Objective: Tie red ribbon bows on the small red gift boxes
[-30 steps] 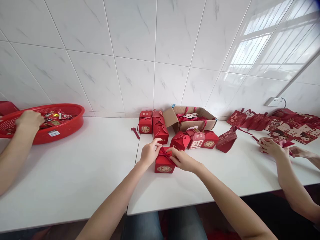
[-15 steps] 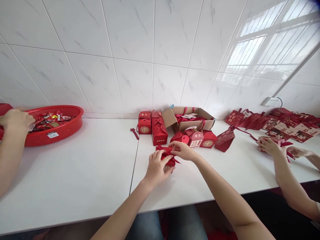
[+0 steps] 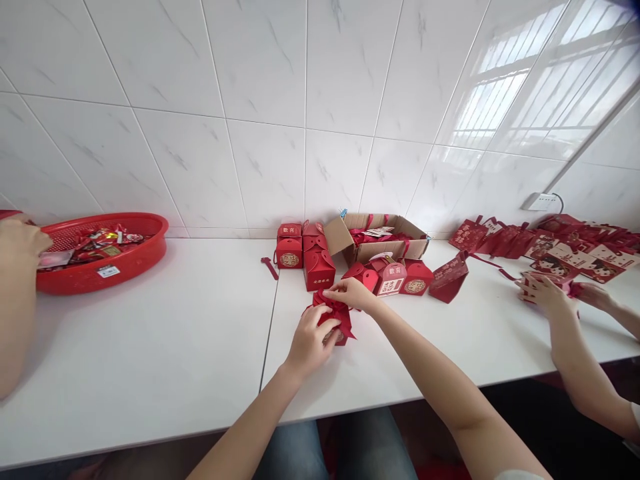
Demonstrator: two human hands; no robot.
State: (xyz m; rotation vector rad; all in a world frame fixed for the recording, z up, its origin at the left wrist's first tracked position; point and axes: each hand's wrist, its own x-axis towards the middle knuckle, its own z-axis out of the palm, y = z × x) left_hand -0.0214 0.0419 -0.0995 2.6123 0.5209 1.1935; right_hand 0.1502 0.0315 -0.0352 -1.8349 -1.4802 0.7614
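Observation:
A small red gift box (image 3: 342, 339) with a red ribbon bow (image 3: 341, 312) on top stands on the white table in front of me. My left hand (image 3: 313, 339) is closed around its near left side, thumb and fingers against the box and ribbon. At the top, my right hand (image 3: 351, 294) pinches the ribbon between thumb and fingers. Part of the box is hidden behind my left hand. Just behind it stand several closed red boxes (image 3: 320, 270), and to the right another group of red boxes (image 3: 391, 279).
An open cardboard box (image 3: 387, 252) of red ribbons stands by the tiled wall. At left is a red basket (image 3: 150, 250) of wrapped sweets, with a co-worker's hand (image 3: 23, 243) beside it. Another co-worker's hands (image 3: 547, 293) hold a red box at right, near piled red packaging (image 3: 580, 250).
My right hand has shifted slightly left with the ribbon, and the box has turned a little. The co-worker's hand at left has drawn back from the basket.

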